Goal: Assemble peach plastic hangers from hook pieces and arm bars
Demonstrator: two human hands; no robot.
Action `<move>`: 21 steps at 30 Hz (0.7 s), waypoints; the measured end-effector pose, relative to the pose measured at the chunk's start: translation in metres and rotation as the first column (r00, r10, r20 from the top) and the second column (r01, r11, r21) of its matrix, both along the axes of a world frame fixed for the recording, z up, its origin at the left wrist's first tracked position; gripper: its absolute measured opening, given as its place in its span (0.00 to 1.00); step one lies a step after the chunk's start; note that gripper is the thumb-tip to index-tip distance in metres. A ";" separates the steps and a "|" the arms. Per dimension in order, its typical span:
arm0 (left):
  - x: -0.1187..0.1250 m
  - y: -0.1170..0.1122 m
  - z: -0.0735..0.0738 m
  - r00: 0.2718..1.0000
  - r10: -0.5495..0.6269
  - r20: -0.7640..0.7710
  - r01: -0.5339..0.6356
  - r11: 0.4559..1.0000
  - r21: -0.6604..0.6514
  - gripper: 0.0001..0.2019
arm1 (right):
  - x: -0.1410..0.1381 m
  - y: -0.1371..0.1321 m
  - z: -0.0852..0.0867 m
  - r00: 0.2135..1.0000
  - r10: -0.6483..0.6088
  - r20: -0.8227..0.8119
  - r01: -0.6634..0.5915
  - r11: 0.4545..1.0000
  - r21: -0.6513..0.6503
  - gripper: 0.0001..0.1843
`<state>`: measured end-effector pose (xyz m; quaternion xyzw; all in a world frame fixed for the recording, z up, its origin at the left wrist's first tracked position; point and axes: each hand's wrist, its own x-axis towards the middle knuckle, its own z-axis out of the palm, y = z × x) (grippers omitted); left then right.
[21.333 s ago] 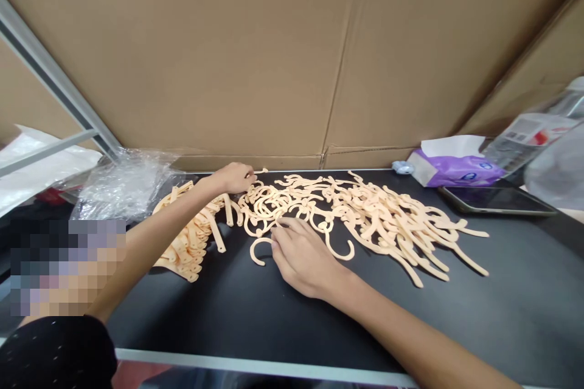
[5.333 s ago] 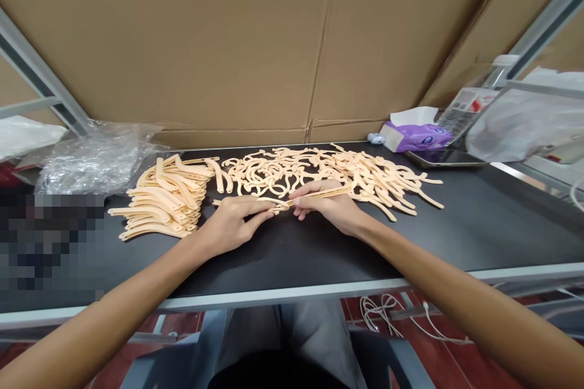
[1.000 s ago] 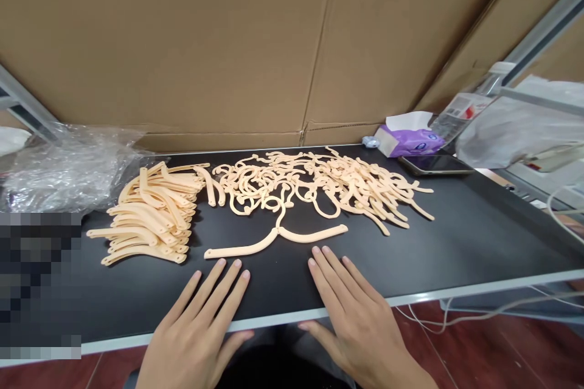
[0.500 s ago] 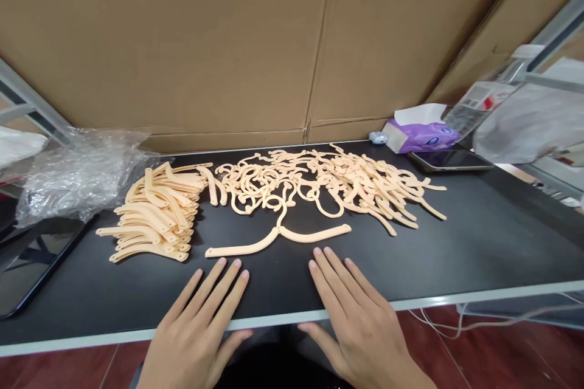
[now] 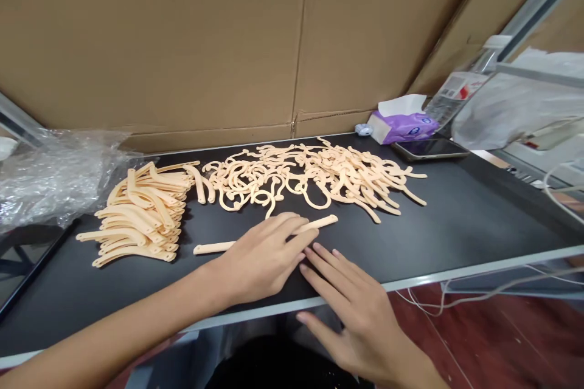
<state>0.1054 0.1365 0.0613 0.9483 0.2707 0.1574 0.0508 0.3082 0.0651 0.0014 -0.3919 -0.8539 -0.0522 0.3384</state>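
A peach plastic clothes hanger, its left arm and right arm showing, lies on the black table. My left hand covers its middle, fingers bent and closed over it; the exact grip is hidden beneath the palm. Flat at the table's front edge, my right hand is open with fingers stretched, close to the left fingertips and holding nothing. Left of the hands is a stacked pile of curved hanger arms. Behind the hanger spreads a loose heap of curved hook pieces.
Crumpled clear plastic and a dark phone-like slab lie at the left. A purple tissue pack, a phone and a plastic bottle are at the back right. Cardboard stands behind the table.
My left hand has moved right and forward from lying flat on the table onto the hanger's middle. My right hand stays flat. The view has shifted slightly.
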 end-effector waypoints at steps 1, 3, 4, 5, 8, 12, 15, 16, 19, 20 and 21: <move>0.005 0.004 -0.007 0.999 -0.001 -0.041 0.003 0.999 0.045 0.17 | 0.008 0.001 0.005 0.998 0.030 -0.058 -0.032 0.999 -0.042 0.17; 0.008 0.006 -0.019 0.997 -0.002 -0.080 0.011 0.994 0.110 0.17 | 0.026 0.006 0.013 0.985 0.012 -0.172 -0.031 0.993 -0.111 0.13; 0.007 0.005 -0.023 0.996 -0.008 -0.085 0.019 0.991 0.131 0.16 | 0.035 0.012 0.016 0.980 -0.040 -0.196 0.020 0.994 -0.104 0.13; 0.005 0.003 -0.026 0.997 -0.013 -0.081 0.025 0.988 0.151 0.15 | 0.043 0.018 0.017 0.975 -0.108 -0.193 0.094 0.992 -0.078 0.13; -0.001 -0.002 -0.027 1.000 0.001 -0.030 0.007 0.971 0.240 0.13 | 0.062 0.039 0.011 0.953 -0.300 -0.050 0.299 0.954 -0.035 0.15; -0.002 -0.004 -0.026 0.999 0.049 0.018 -0.052 0.967 0.248 0.11 | 0.068 0.049 -0.003 0.894 -0.433 0.118 0.440 0.897 -0.038 0.23; -0.001 -0.004 -0.027 0.997 0.071 0.000 -0.070 0.977 0.202 0.09 | 0.067 0.041 -0.005 0.886 -0.457 0.079 0.460 0.888 -0.022 0.19; -0.001 -0.004 -0.028 0.997 0.079 -0.001 -0.077 0.977 0.199 0.09 | 0.067 0.038 -0.004 0.888 -0.455 0.065 0.456 0.890 -0.015 0.17; -0.002 -0.005 -0.030 0.994 0.106 0.019 -0.107 0.975 0.194 0.08 | 0.068 0.033 0.000 0.899 -0.436 0.037 0.437 0.899 -0.032 0.14; -0.002 -0.005 -0.030 0.993 0.117 0.031 -0.120 0.974 0.190 0.08 | 0.069 0.033 0.001 0.899 -0.436 0.026 0.437 0.898 -0.041 0.15; -0.003 -0.005 -0.031 0.991 0.126 0.043 -0.132 0.973 0.188 0.08 | 0.070 0.035 0.002 0.896 -0.445 0.014 0.445 0.895 -0.043 0.16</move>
